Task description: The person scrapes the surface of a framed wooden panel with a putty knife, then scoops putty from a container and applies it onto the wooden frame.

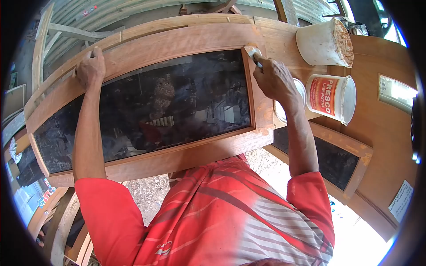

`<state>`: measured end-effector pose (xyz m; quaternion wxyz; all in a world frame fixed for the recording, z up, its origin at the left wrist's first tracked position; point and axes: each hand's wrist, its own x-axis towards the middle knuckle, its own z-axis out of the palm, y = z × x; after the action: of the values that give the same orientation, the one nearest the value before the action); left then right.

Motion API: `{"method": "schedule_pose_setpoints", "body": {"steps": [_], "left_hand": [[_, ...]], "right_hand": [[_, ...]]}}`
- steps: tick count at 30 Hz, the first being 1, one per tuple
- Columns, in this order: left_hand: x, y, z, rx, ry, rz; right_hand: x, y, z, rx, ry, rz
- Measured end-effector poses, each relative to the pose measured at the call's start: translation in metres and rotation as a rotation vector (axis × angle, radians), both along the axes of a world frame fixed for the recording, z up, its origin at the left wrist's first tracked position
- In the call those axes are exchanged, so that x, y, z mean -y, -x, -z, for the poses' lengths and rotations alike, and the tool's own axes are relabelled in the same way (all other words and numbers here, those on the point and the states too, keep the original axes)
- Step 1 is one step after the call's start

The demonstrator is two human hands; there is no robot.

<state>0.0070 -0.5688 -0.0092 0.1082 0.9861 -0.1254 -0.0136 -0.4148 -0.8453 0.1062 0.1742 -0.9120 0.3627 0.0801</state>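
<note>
A wooden frame (177, 39) with a dark glass panel (177, 102) lies across the bench in front of me. My left hand (92, 68) is closed on the frame's far edge, toward the left. In my right hand (277, 77) is a putty knife (254, 55), most of its handle covered by my fingers. Its blade rests at the frame's upper right corner, where pale orange filler shows on the wood. Under my right forearm stands an open white tub (280, 111), partly hidden.
Right of the frame, a white bucket labelled Presco (329, 95) and a larger stained bucket (321, 43) lean outward in view. Another glazed wooden frame (339, 162) is at the lower right, near a large wooden panel (377, 133). A brush (183, 9) lies beyond the bench.
</note>
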Motion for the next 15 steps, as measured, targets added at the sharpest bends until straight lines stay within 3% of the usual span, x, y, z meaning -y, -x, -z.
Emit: {"method": "schedule_pose_setpoints", "body": {"steps": [9,12,15], "left_hand": [[0.001,0.004,0.001,0.074,0.011,0.035],[0.001,0.003,-0.011,-0.042,-0.066,0.051],[0.001,0.002,-0.008,-0.013,-0.066,0.032]], "right_hand": [[-0.005,-0.013,-0.009,-0.016,-0.037,-0.014],[0.011,-0.001,-0.004,0.059,0.013,0.026],[0.016,0.005,-0.008,-0.083,-0.079,0.012]]}}
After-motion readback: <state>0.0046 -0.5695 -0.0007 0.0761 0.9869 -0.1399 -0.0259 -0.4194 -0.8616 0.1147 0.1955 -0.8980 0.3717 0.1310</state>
